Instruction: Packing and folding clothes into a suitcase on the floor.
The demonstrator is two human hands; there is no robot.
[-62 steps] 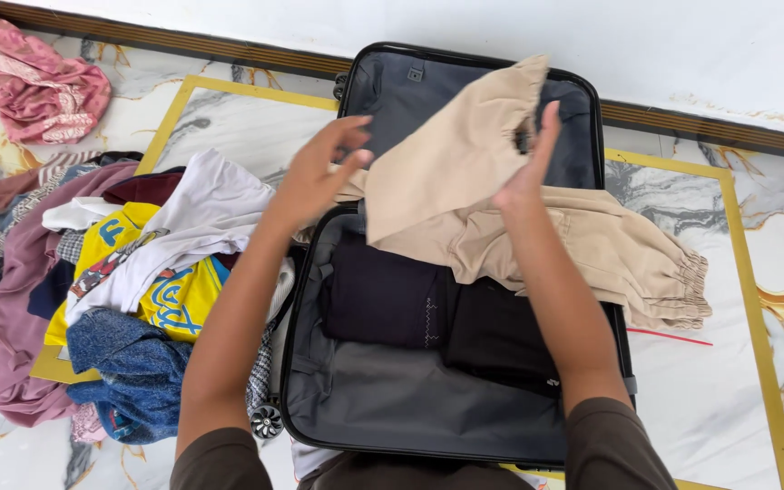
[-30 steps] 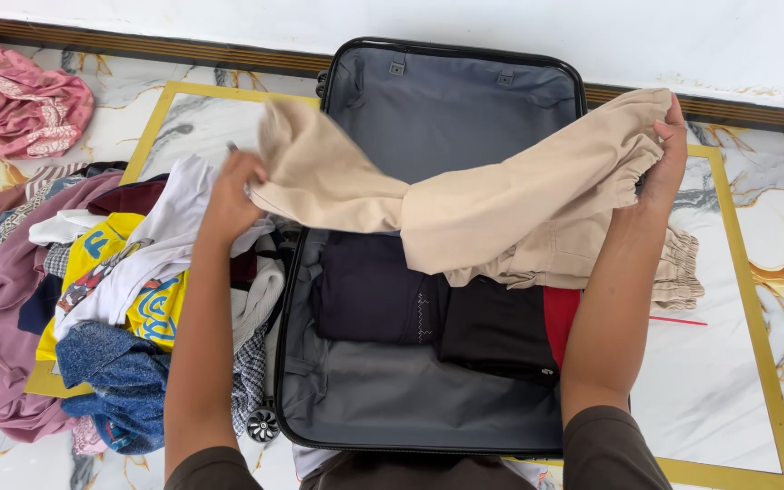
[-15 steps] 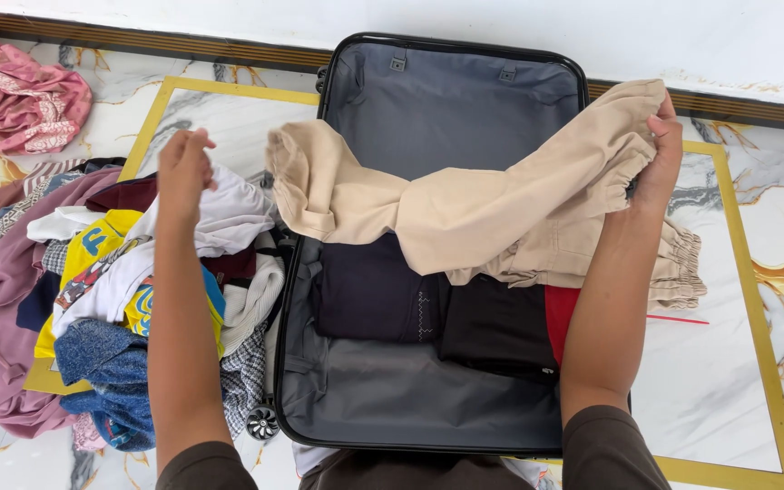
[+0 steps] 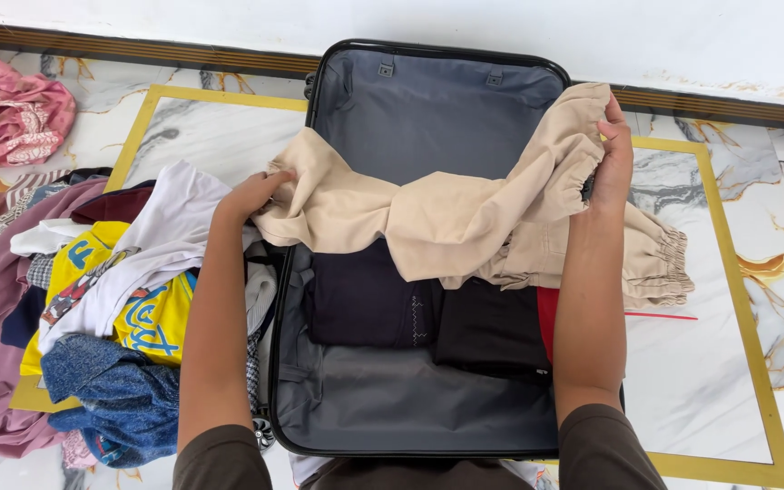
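Beige trousers (image 4: 451,218) hang stretched between the person's two hands above the open suitcase (image 4: 428,118), sagging in the middle over the folded dark clothes packed inside. Half a second ago the left hand (image 4: 251,193) was off the cloth, raised over the pile of clothes at the left; now it has come back down and its fingers are closed on the left end of the trousers, at the suitcase's left rim, so the garment is once more gripped at both ends and not dangling from one. The right hand (image 4: 612,154) pinches the gathered elastic cuff of one leg, thumb on the near side, fingers wrapped behind, held up near the suitcase's right edge; it sits a little lower and further in than a moment earlier. Both forearms reach forward from brown sleeves, the left one angled across the clothes pile, the right one running almost straight up along the suitcase's right side, wrist bent inward. The other cuffed trouser leg droops beyond the right wrist onto the marble floor (image 4: 728,363). Below, a folded dark garment (image 4: 365,295) and a black one (image 4: 492,331) lie side by side, with a red edge showing by the right forearm. To the left lies a heap with a white shirt (image 4: 151,249), a yellow printed shirt (image 4: 151,322) and blue denim (image 4: 111,390); a pink cloth (image 4: 11,113) sits apart at the far corner.
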